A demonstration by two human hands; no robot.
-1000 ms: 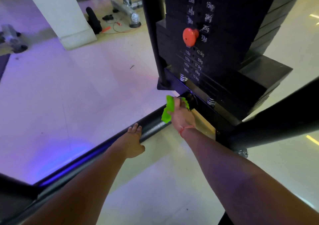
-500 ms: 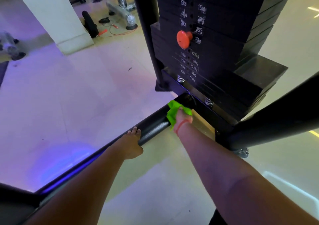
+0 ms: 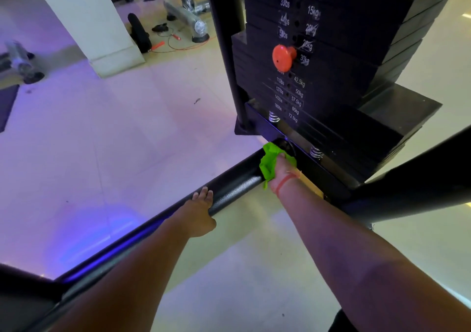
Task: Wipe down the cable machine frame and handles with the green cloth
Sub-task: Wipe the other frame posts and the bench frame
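Pale gym floor (image 3: pixel 127 140) surrounds the frame. Your right hand (image 3: pixel 281 171) grips the green cloth (image 3: pixel 267 162) against the base bar (image 3: pixel 237 181); your left hand (image 3: pixel 198 214) rests flat there, fingers straight.

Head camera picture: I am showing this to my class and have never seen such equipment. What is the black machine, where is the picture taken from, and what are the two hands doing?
The camera sits on the person's head, looking forward and down along both arms. The black block is a gym weight stack with plates marked in lbs and kg; the orange pin selects the load. A black frame bar runs low across the tiled floor to its base. The right hand holds a green cloth against the bar's end, by the stack. The left hand rests on the bar, fingers straight.
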